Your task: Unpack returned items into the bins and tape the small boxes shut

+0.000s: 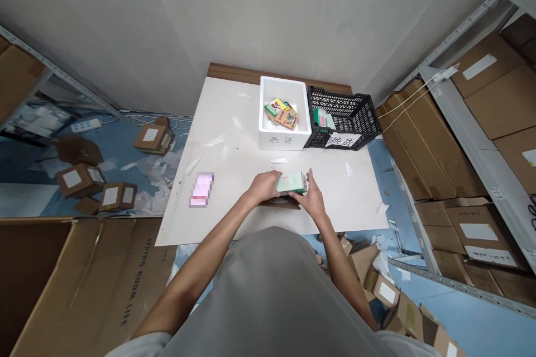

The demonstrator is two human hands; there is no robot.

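Observation:
A light green box with a pink patch (290, 182) is between my hands, above the near part of the white table (234, 178). My left hand (267, 185) grips its left end. Around its right end is my right hand (312, 196), the thumb at the near edge and the fingers up along the side. Below the box lies a flat piece of brown cardboard (280, 202), partly hidden by the box and hands.
A white foam box (280, 141) with several small colourful boxes stands at the back. Beside it is a black plastic crate (364, 117) holding green packs. Paper scraps and a blurred pink item (201, 189) lie on the table. Cartons and shelves (469, 178) flank both sides.

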